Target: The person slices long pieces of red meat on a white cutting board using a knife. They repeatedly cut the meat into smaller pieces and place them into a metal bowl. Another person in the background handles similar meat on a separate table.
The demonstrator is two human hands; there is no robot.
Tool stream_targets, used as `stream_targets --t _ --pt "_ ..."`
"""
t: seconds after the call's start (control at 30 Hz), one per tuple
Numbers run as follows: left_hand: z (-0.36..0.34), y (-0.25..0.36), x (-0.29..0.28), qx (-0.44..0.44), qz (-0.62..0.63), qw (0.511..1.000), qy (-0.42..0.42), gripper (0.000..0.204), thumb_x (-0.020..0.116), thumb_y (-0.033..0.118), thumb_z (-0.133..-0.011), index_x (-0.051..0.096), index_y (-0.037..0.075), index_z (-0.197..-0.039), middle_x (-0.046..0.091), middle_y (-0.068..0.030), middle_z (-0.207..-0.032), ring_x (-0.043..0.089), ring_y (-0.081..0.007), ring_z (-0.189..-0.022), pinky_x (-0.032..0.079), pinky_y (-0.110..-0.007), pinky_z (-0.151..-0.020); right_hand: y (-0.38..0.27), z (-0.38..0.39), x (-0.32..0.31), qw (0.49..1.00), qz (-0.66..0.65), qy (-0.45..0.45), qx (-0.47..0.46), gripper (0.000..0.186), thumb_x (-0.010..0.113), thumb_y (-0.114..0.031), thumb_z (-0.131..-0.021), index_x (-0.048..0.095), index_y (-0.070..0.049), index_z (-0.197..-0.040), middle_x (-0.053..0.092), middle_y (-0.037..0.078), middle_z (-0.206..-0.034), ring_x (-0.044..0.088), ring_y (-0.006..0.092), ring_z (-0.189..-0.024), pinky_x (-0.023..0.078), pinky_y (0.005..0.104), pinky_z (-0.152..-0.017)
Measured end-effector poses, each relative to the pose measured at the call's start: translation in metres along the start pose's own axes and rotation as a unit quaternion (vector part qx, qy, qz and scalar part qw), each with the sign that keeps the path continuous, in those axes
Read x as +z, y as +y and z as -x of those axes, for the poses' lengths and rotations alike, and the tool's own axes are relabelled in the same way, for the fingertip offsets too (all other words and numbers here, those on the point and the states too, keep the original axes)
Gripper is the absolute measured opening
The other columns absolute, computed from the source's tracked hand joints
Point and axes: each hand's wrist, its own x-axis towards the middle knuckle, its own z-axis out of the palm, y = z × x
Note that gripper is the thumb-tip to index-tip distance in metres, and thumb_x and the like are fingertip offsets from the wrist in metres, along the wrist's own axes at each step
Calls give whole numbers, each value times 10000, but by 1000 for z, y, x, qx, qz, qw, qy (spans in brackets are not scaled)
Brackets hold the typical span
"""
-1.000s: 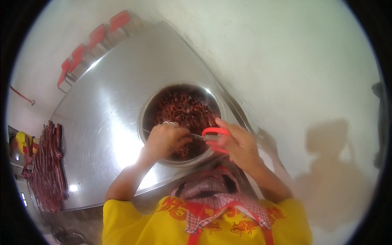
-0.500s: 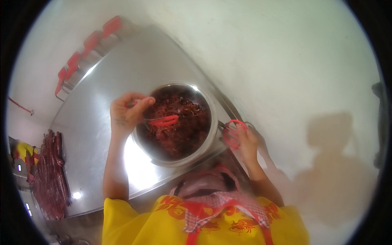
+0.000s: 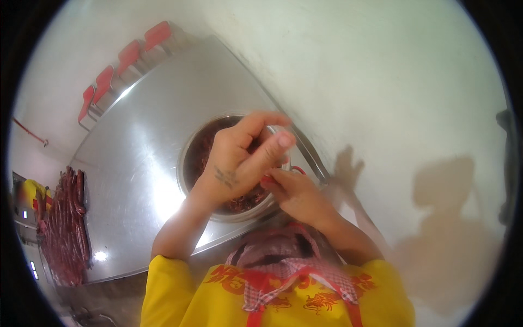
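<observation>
A round metal pot (image 3: 182, 158) stands on the steel table, with dark red, glossy pieces (image 3: 245, 204) in it. My left hand (image 3: 231, 158) is raised over the pot and covers much of it. Its thumb and forefinger point right with a gap between them, and I see nothing held there; the other fingers are hidden. Close beside it, at the pot's right rim, my right hand (image 3: 299, 199) is closed on what look like red-handled scissors (image 3: 298, 170). Only bits of the red handle show, and the blades are hidden.
The shiny steel table (image 3: 136, 147) stretches away to the left and far side. Long dark red sausages (image 3: 65, 229) lie bunched at its left end. Several red chairs (image 3: 129, 55) line its far left edge. A pale wall (image 3: 381, 82) rises on the right. Someone in yellow (image 3: 34, 191) is at far left.
My left hand has swung right from the pot's left rim to above its middle, its fingers parting. My right hand has come left to the pot's rim, bringing the red-handled scissors.
</observation>
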Motion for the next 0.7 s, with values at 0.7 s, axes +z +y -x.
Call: stream_targets --t 0.7 --pt "212 -163 -6 -494 402 645 421 178 542 -34 -750 546 -82 -921 648 -153 -861 672 -281 -741 588 -380 -744 116 17 12 947 -82 45 309 212 545 -135 -952 641 13 -1070 641 148 -794 626 236 -739 495 380 -700"
